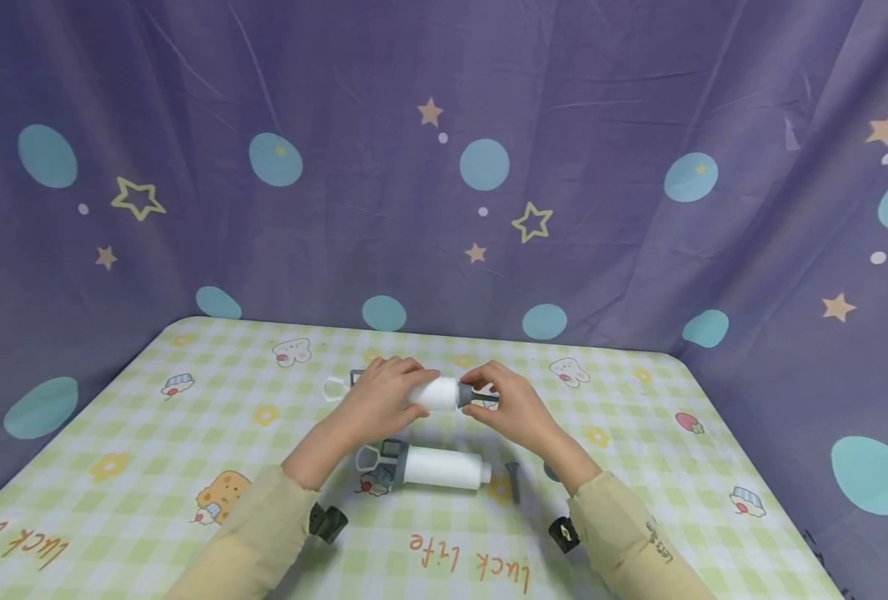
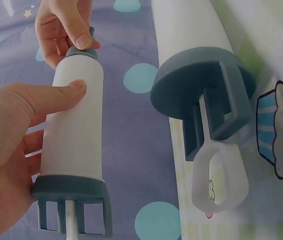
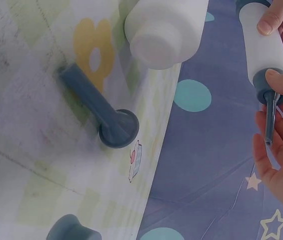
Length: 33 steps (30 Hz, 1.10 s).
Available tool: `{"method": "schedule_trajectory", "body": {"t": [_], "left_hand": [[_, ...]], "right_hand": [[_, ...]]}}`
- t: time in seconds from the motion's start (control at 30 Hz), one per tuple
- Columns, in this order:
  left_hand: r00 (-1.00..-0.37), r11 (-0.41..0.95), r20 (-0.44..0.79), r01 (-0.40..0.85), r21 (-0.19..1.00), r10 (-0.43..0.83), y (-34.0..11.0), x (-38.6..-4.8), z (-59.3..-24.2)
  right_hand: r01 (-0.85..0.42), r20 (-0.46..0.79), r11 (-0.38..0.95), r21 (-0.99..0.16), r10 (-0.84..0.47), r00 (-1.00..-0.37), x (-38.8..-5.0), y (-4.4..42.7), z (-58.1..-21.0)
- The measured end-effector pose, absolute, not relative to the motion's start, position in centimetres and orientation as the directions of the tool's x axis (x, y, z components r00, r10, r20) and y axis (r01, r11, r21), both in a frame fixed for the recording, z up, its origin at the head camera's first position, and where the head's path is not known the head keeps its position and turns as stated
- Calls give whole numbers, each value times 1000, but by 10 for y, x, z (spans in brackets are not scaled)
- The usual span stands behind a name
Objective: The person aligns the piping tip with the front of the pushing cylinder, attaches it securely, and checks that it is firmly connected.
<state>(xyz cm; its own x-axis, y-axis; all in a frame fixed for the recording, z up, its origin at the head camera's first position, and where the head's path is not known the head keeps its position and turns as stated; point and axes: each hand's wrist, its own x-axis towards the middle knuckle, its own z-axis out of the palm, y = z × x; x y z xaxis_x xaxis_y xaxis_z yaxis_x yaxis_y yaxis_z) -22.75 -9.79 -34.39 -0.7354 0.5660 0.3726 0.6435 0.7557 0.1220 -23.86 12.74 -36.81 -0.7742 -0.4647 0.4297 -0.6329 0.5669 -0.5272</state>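
Note:
My left hand (image 1: 385, 397) grips a white cylinder (image 1: 438, 394) with a grey-blue handled collar (image 2: 71, 187) at one end and a white ring pull (image 1: 334, 388). At the cylinder's other end, my right hand (image 1: 514, 408) pinches a grey-blue cap (image 3: 268, 82) with a thin nozzle (image 3: 270, 120) pointing away from the cylinder. The cap sits against the cylinder's end. Nearer to me, a second white cylinder (image 1: 444, 468) lies on the table, its narrow end bare. A loose grey-blue nozzle piece (image 1: 514, 482) lies to its right.
The checkered tablecloth (image 1: 263, 450) covers the table, with a purple patterned curtain (image 1: 413, 275) behind it. Another grey-blue part (image 3: 74, 229) shows at the bottom of the right wrist view, partly cut off. Black devices (image 1: 328, 523) are strapped at both wrists.

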Motion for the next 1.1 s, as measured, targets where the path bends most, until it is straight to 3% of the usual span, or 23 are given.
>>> {"method": "schedule_trajectory", "body": {"t": [1.1], "left_hand": [[-721, 749, 380, 654, 101, 579, -99, -226, -346]], "right_hand": [[-603, 357, 580, -548, -490, -795, -239, 133, -369]]}}
